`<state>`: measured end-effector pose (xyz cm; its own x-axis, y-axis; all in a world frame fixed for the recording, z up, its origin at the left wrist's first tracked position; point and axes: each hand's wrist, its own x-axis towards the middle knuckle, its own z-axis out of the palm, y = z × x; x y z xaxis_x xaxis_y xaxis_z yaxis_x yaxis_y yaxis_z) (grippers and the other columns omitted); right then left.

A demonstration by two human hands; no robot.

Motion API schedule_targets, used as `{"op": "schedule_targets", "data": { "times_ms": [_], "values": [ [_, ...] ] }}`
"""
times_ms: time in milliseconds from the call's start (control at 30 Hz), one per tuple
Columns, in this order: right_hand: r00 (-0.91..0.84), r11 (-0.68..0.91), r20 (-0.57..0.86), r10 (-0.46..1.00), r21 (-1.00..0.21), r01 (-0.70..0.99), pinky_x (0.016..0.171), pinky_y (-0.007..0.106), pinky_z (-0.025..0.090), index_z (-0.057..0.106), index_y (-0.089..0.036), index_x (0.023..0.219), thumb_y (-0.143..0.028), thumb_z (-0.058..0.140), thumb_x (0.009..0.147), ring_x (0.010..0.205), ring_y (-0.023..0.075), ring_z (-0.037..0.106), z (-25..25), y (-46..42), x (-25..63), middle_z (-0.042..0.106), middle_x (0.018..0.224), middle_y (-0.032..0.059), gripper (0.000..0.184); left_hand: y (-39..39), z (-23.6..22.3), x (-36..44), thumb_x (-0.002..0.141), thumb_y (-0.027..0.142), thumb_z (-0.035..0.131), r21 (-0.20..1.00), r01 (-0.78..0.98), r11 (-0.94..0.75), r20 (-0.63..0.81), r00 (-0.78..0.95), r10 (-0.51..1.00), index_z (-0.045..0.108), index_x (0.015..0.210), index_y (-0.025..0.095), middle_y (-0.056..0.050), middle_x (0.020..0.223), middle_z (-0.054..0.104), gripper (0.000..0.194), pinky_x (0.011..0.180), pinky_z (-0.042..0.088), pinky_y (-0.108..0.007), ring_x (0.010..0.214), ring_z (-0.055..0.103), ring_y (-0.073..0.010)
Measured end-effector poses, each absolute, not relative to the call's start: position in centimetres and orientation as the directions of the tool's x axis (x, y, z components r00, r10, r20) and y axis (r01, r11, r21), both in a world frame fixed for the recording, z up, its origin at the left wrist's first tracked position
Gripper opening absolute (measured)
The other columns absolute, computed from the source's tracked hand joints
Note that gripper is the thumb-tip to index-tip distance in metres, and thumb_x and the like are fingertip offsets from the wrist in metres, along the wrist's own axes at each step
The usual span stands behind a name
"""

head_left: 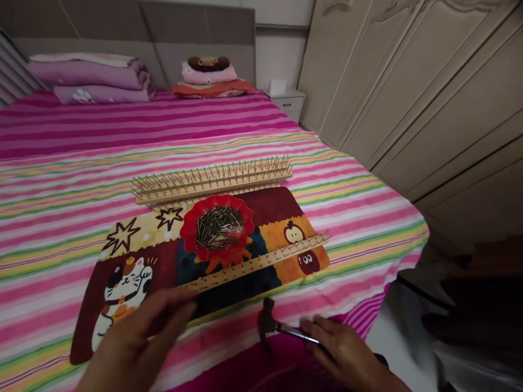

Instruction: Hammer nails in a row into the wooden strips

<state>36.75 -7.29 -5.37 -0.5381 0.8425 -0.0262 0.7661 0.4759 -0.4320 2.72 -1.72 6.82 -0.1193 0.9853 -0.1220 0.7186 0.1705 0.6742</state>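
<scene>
My left hand (141, 340) is slightly blurred, its fingers curled and closed at the near left end of a narrow wooden strip (253, 265). That end of the strip is hidden behind the fingers. A row of nails stands up along the strip, which slants across a patterned mat (163, 272). At the bed's near edge my right hand (341, 348) is wrapped around the handle of a claw hammer (267, 321). The hammer's dark head points left, apart from the strip. Just beyond the strip, a red scalloped bowl (188, 239) holds many loose nails (218, 226).
Behind the bowl lie wooden strips (216, 185) full of upright nails. Striped bedding (347, 201) covers the bed. Folded purple quilts (93, 79) and a pink pile (210, 73) rest near the headboard. A wardrobe (408, 81) and a white nightstand (288, 103) stand at the right.
</scene>
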Motion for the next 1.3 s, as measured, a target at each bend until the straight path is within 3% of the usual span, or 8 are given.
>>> {"op": "schedule_targets", "data": {
  "times_ms": [67, 200, 333, 500, 633, 767, 933, 1300],
  "values": [
    [-0.536, 0.471, -0.030, 0.844, -0.439, 0.766, 0.065, 0.030, 0.052, 0.055, -0.018, 0.123, -0.016, 0.047, 0.090, 0.075, 0.0215, 0.067, -5.5, -7.3, 37.0, 0.070, 0.092, 0.0093, 0.034, 2.2, 8.1, 2.7, 0.070, 0.059, 0.057, 0.607, 0.784, 0.130, -0.065, -0.115, 0.991, 0.068, 0.088, 0.031, 0.003, 0.084, 0.072, 0.035, 0.058, 0.049, -0.019, 0.071, 0.064, -0.0152],
    [-0.534, 0.465, -0.029, 0.845, -0.456, 0.759, 0.066, 0.031, 0.053, 0.054, -0.017, 0.125, -0.015, 0.046, 0.090, 0.076, 0.0215, 0.068, -5.8, -7.2, 37.3, 0.070, 0.093, 0.0094, 0.036, 9.2, 8.0, 4.1, 0.076, 0.039, 0.047, 0.417, 0.906, -0.067, -0.016, 0.082, 0.997, 0.069, 0.084, 0.027, 0.000, 0.086, 0.071, 0.026, 0.075, 0.050, -0.025, 0.079, 0.064, -0.0170],
    [-0.525, 0.447, -0.041, 0.850, -0.469, 0.761, 0.066, 0.032, 0.054, 0.055, -0.018, 0.126, -0.016, 0.046, 0.089, 0.076, 0.0220, 0.069, -5.8, -7.0, 37.3, 0.071, 0.095, 0.0094, 0.038, 13.8, 6.1, 5.3, 0.076, 0.023, 0.041, 0.216, 0.946, -0.243, -0.156, 0.279, 0.947, 0.071, 0.091, 0.023, -0.003, 0.094, 0.069, 0.033, 0.083, 0.047, -0.027, 0.086, 0.062, -0.0177],
    [-0.504, 0.427, -0.033, 0.863, -0.485, 0.763, 0.066, 0.031, 0.055, 0.058, -0.023, 0.122, -0.015, 0.049, 0.085, 0.076, 0.0218, 0.070, -6.0, -7.0, 37.6, 0.073, 0.097, 0.0083, 0.040, 16.2, 4.6, 4.4, 0.075, 0.018, 0.046, 0.103, 0.974, -0.204, -0.270, 0.225, 0.936, 0.068, 0.104, 0.023, -0.004, 0.102, 0.067, 0.037, 0.085, 0.045, -0.026, 0.087, 0.061, -0.0177],
    [-0.515, 0.457, 0.001, 0.857, -0.463, 0.760, 0.067, 0.033, 0.056, 0.059, -0.021, 0.120, -0.015, 0.049, 0.085, 0.078, 0.0230, 0.071, -6.2, -6.9, 37.9, 0.074, 0.099, 0.0101, 0.038, 16.4, 4.5, 4.0, 0.078, 0.022, 0.046, 0.123, 0.983, -0.139, -0.227, 0.165, 0.960, 0.068, 0.103, 0.022, -0.006, 0.102, 0.066, 0.034, 0.084, 0.045, -0.029, 0.089, 0.061, -0.0196],
    [-0.519, 0.455, -0.013, 0.855, -0.464, 0.760, 0.066, 0.033, 0.056, 0.059, -0.020, 0.121, -0.015, 0.050, 0.084, 0.077, 0.0231, 0.071, -6.0, -6.8, 37.8, 0.073, 0.097, 0.0101, 0.038, 17.0, 4.2, 5.2, 0.080, 0.030, 0.046, 0.177, 0.954, -0.243, -0.210, 0.278, 0.937, 0.069, 0.097, 0.021, -0.005, 0.098, 0.065, 0.030, 0.082, 0.044, -0.027, 0.087, 0.059, -0.0178],
    [-0.514, 0.443, -0.019, 0.857, -0.480, 0.757, 0.066, 0.033, 0.056, 0.058, -0.020, 0.123, -0.015, 0.048, 0.086, 0.077, 0.0226, 0.071, -5.4, -6.9, 37.6, 0.073, 0.098, 0.0100, 0.039, 18.3, 4.2, 7.3, 0.074, 0.026, 0.051, 0.083, 0.965, -0.249, -0.305, 0.263, 0.915, 0.070, 0.082, 0.022, -0.004, 0.086, 0.066, 0.021, 0.070, 0.041, -0.026, 0.076, 0.058, -0.0163],
    [-0.506, 0.414, -0.059, 0.861, -0.498, 0.762, 0.070, 0.033, 0.056, 0.058, -0.020, 0.124, -0.018, 0.046, 0.088, 0.078, 0.0231, 0.070, -5.2, -6.7, 37.4, 0.073, 0.099, 0.0108, 0.038, 18.6, 4.5, 7.3, 0.068, 0.022, 0.054, 0.172, 0.974, -0.148, -0.437, 0.210, 0.875, 0.068, 0.079, 0.024, 0.003, 0.071, 0.068, 0.018, 0.063, 0.039, -0.023, 0.067, 0.060, -0.0132]
  ]
}}
